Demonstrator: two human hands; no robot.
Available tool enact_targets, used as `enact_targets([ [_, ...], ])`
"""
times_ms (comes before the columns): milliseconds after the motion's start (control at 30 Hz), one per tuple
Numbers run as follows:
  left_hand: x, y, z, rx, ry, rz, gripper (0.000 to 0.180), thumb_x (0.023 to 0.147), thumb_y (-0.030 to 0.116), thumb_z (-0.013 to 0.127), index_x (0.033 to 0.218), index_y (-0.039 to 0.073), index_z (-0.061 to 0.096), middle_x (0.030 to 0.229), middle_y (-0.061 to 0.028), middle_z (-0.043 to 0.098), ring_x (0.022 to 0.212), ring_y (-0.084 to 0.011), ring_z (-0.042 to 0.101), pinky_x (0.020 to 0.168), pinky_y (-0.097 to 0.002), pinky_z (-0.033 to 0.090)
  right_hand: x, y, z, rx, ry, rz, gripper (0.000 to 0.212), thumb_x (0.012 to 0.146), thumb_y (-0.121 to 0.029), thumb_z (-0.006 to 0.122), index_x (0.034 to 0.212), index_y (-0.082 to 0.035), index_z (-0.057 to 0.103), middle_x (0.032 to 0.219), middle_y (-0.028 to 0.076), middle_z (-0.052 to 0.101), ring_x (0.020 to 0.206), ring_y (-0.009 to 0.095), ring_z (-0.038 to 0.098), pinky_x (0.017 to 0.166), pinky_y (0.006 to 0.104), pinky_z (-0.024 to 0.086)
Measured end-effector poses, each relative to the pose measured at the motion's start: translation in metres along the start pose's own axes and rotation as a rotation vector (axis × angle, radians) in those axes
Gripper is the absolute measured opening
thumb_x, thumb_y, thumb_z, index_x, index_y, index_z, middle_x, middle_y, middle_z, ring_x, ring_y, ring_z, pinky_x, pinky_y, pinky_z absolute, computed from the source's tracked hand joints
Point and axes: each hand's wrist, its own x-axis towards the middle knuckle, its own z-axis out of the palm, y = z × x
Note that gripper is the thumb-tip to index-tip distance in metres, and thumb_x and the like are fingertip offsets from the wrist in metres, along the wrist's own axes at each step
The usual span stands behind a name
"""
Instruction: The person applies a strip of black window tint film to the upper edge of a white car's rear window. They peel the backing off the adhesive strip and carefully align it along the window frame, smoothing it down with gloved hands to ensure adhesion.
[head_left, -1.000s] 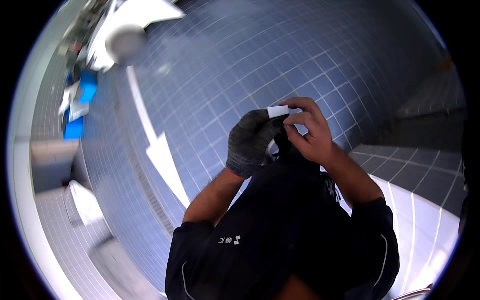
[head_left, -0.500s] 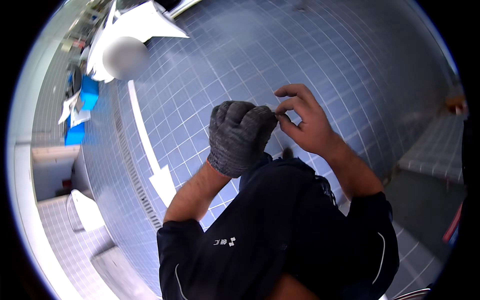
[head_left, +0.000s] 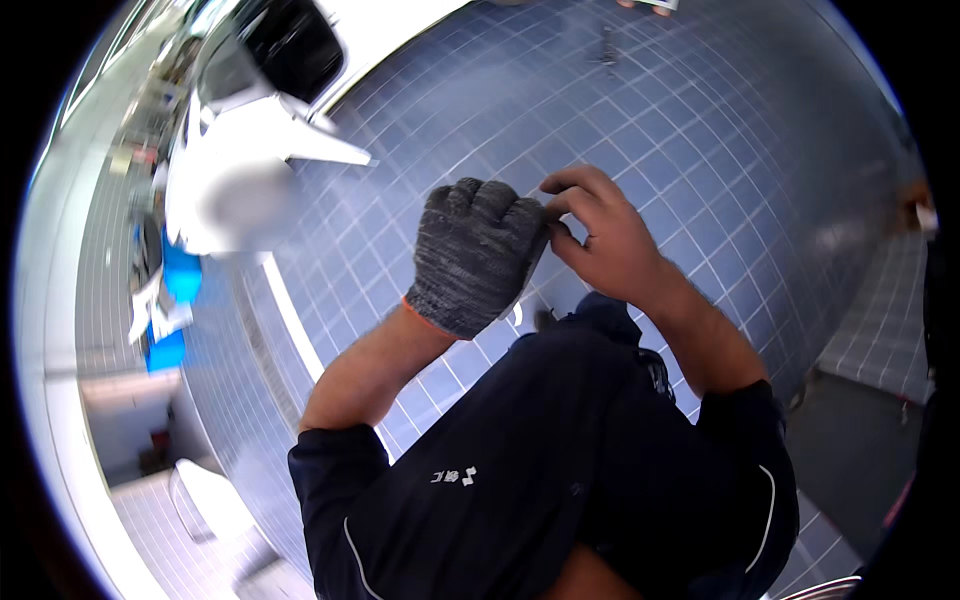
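- Right hand point(head_left: 610, 245), bare, centre of frame: its grip is bent, thumb and first fingers drawn near each other by the glove's upper right edge. Whether they pinch anything, cannot tell.
- Left hand point(head_left: 475, 255), just left of it: grip curled inward, back up; palm hidden, so cannot tell what, if anything, it holds.
- Glove point(head_left: 467, 240), grey knit, mid-frame on the left hand, orange cuff point(head_left: 434, 318) at the wrist. Looks snug enough to need no holding.
- Hands raised together, probably for close, fine finger work in plain sight.
- Below: dark shirt point(head_left: 510, 450).
- Beyond: blue tiled floor point(head_left: 480, 110); white line point(head_left: 292, 315), left of centre; blue boxes point(head_left: 181, 275), far left.
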Motion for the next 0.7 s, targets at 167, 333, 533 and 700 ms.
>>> enact_targets([
  [167, 0.115, -0.111, 0.057, -0.044, 0.016, 0.217, 0.021, 0.078, 0.013, 0.078, 0.096, 0.014, 0.069, 0.087, -0.0048, 0.061, 0.081, -0.0273, 0.061, 0.073, -0.0435, 0.047, 0.100, 0.094, -0.003, 0.095, 0.105, 0.172, 0.019, 0.083, -0.002, 0.070, 0.101, -0.006, 0.065, 0.119, 0.012, 0.065, 0.114, 0.033, 0.063, 0.098, 0.0423, 0.051],
  [333, 0.213, -0.240, 0.112, -0.031, -0.017, 0.259, 0.019, 0.079, 0.012, 0.077, 0.096, 0.012, 0.069, 0.087, -0.0055, 0.062, 0.079, -0.0271, 0.061, 0.072, -0.0434, 0.047, 0.218, 0.222, 0.021, 0.597, 0.027, 0.308, 0.036, 0.091, -0.004, 0.070, 0.127, -0.006, 0.064, 0.125, 0.008, 0.066, 0.118, 0.023, 0.064, 0.102, 0.0384, 0.050],
  [533, 0.275, -0.401, 0.136, -0.061, 0.073, 0.127, 0.026, 0.078, 0.016, 0.079, 0.101, 0.010, 0.069, 0.091, -0.0075, 0.063, 0.083, -0.0284, 0.062, 0.074, -0.0463, 0.047, 0.398, 0.326, 0.056, 0.966, -0.246, 0.217, 0.037, 0.100, -0.014, 0.068, 0.136, -0.006, 0.063, 0.123, 0.007, 0.068, 0.118, 0.019, 0.062, 0.103, 0.0363, 0.049],
  [700, 0.308, -0.530, 0.162, -0.053, 0.186, 0.045, 0.031, 0.074, 0.016, 0.082, 0.101, 0.011, 0.068, 0.092, -0.0076, 0.063, 0.083, -0.0284, 0.063, 0.073, -0.0452, 0.048, 0.538, 0.413, 0.107, 0.913, -0.455, 0.227, 0.029, 0.103, -0.018, 0.065, 0.128, -0.002, 0.068, 0.119, 0.009, 0.070, 0.116, 0.019, 0.063, 0.103, 0.0361, 0.049],
])
